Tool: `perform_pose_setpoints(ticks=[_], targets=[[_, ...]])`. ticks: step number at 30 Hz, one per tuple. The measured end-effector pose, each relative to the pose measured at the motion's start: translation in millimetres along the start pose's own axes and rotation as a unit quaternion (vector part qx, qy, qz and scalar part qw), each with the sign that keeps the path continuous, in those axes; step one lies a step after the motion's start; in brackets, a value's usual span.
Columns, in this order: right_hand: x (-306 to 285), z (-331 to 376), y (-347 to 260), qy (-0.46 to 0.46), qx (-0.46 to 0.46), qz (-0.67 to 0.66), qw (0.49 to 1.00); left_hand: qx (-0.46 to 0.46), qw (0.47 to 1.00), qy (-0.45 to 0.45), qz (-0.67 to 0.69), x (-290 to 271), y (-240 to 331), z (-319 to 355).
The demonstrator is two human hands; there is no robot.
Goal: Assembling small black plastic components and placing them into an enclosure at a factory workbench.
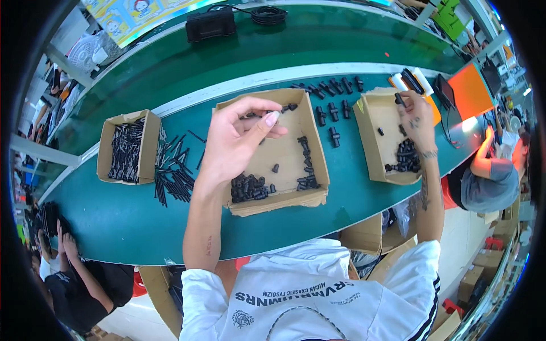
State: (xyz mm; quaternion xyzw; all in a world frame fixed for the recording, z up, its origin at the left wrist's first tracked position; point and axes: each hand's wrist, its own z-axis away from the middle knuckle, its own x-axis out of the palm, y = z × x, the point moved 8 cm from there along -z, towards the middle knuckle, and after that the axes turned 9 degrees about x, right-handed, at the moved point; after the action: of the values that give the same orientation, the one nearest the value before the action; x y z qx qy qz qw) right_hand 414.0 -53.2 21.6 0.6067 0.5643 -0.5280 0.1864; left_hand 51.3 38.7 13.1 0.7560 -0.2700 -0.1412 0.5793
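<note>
My left hand (pixel 236 142) hovers over the middle cardboard box (pixel 315 193), thumb and fingertips pinched together; whether a part sits between them is hidden. That box holds piles of small black plastic parts (pixel 249 187) along its near and right sides. My right hand (pixel 418 122) reaches over the right cardboard box (pixel 372 153) and pinches a small black part (pixel 400 99) at its fingertips. More black parts (pixel 405 160) lie in that box under the hand.
A left cardboard box (pixel 108 150) holds thin black rods, with more rods (pixel 173 173) loose on the green table (pixel 125 221) beside it. Several black fittings (pixel 334 108) lie between the boxes. A black device (pixel 210 24) sits on the far belt. Other people work at lower left (pixel 74 284) and right (pixel 483 182).
</note>
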Motion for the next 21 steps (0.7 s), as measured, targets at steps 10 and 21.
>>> perform_pose_setpoints(ticks=[10,21], targets=[[-48.1,41.7,-213.3,-0.071,-0.168,-0.406,0.895,0.183,0.972,0.122,0.080,-12.5,57.8,14.7],[0.0,45.4,-259.9,-0.155,-0.167,-0.534,0.814,0.287,0.938,0.137,0.135,-25.7,50.6,19.3]])
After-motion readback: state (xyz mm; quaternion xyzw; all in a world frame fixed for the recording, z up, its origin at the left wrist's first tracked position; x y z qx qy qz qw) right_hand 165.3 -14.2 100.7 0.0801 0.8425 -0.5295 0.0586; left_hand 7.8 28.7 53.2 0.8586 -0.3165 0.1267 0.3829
